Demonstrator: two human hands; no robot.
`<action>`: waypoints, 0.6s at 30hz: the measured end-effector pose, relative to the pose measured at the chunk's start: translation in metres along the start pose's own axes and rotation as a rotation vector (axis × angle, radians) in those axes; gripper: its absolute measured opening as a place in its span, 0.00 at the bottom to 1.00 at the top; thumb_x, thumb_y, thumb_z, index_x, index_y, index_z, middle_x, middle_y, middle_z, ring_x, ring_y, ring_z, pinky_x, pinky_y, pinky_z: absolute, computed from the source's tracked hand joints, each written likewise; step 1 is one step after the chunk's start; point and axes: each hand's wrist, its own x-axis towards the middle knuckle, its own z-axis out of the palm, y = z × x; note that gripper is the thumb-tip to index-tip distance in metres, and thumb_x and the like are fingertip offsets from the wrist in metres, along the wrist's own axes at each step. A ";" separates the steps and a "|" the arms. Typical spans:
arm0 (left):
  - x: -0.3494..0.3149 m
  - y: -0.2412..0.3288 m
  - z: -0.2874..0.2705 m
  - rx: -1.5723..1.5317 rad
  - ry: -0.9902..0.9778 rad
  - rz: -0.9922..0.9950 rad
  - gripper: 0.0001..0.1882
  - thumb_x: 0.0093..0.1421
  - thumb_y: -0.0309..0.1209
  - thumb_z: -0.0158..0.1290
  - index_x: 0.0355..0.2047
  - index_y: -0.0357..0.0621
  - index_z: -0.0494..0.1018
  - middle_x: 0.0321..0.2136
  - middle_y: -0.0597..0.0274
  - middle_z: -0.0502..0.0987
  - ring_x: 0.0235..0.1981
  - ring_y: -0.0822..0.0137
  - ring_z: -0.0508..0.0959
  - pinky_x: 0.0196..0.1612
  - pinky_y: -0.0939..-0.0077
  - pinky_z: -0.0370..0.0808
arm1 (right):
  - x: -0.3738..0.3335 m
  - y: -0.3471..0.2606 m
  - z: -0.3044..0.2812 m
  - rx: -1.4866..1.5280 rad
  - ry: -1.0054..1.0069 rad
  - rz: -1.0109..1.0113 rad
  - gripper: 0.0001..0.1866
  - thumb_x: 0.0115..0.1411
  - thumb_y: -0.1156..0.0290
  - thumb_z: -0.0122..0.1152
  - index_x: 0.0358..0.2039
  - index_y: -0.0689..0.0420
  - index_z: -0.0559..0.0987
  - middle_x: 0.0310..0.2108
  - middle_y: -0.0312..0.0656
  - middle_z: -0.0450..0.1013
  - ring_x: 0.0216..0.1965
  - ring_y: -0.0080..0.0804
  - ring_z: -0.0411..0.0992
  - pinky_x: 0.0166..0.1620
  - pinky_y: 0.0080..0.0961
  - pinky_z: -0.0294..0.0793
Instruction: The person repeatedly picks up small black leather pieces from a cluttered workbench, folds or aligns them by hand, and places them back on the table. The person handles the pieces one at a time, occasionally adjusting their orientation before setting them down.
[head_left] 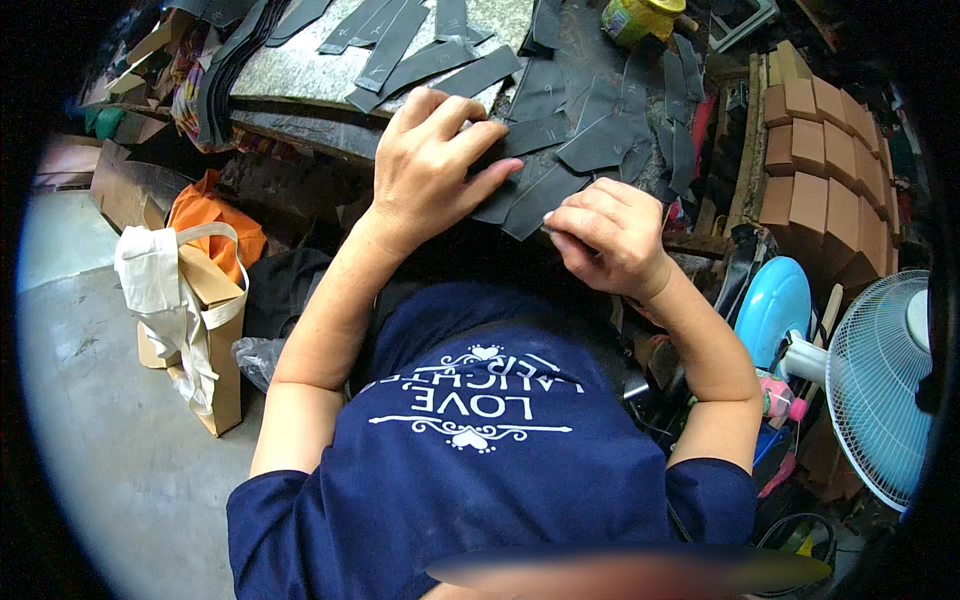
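Left hand (428,165) curled, thumb parted from fingers; right hand (615,235) had fingers bunched, hold couldn't be told. Black pieces (603,145) lay loose beyond fingers: looked already cut, none visibly joined.

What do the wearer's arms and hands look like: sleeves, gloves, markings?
Left hand and right hand wear no gloves. Forearms are uncovered; short sleeves are plain navy, part of a navy T-shirt with white lettering, hearts and scrollwork.
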 end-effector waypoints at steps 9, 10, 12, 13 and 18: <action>-0.004 -0.006 0.011 -0.044 0.105 0.046 0.11 0.46 0.32 0.63 0.31 0.43 0.78 0.32 0.62 0.77 0.33 0.59 0.73 0.39 0.68 0.72 | 0.002 0.009 -0.020 -0.140 0.032 0.075 0.11 0.46 0.76 0.68 0.33 0.53 0.80 0.29 0.40 0.76 0.28 0.38 0.75 0.31 0.30 0.76; -0.004 -0.007 0.010 -0.058 0.096 0.046 0.12 0.46 0.32 0.63 0.31 0.43 0.78 0.32 0.61 0.77 0.33 0.59 0.73 0.39 0.69 0.72 | 0.004 0.015 -0.029 -0.215 0.037 0.104 0.10 0.47 0.75 0.67 0.33 0.54 0.80 0.30 0.39 0.77 0.29 0.38 0.75 0.32 0.30 0.76; -0.004 -0.009 0.009 -0.104 0.074 0.034 0.11 0.46 0.31 0.63 0.31 0.42 0.78 0.32 0.61 0.77 0.33 0.59 0.74 0.39 0.69 0.72 | 0.007 0.028 -0.048 -0.370 0.037 0.189 0.07 0.51 0.73 0.66 0.32 0.54 0.80 0.31 0.39 0.77 0.31 0.37 0.75 0.35 0.31 0.75; -0.004 -0.010 0.008 -0.131 0.068 0.022 0.11 0.46 0.30 0.63 0.30 0.42 0.78 0.31 0.60 0.77 0.33 0.59 0.74 0.39 0.68 0.72 | 0.007 0.036 -0.059 -0.447 0.019 0.257 0.05 0.53 0.71 0.65 0.32 0.53 0.81 0.31 0.38 0.77 0.33 0.37 0.74 0.36 0.31 0.75; -0.001 -0.013 0.000 -0.276 0.036 -0.044 0.10 0.47 0.29 0.62 0.31 0.42 0.78 0.32 0.59 0.78 0.35 0.58 0.75 0.41 0.68 0.71 | 0.001 0.060 -0.081 -0.632 -0.048 0.428 0.06 0.56 0.66 0.63 0.29 0.54 0.82 0.32 0.35 0.76 0.38 0.35 0.73 0.41 0.30 0.74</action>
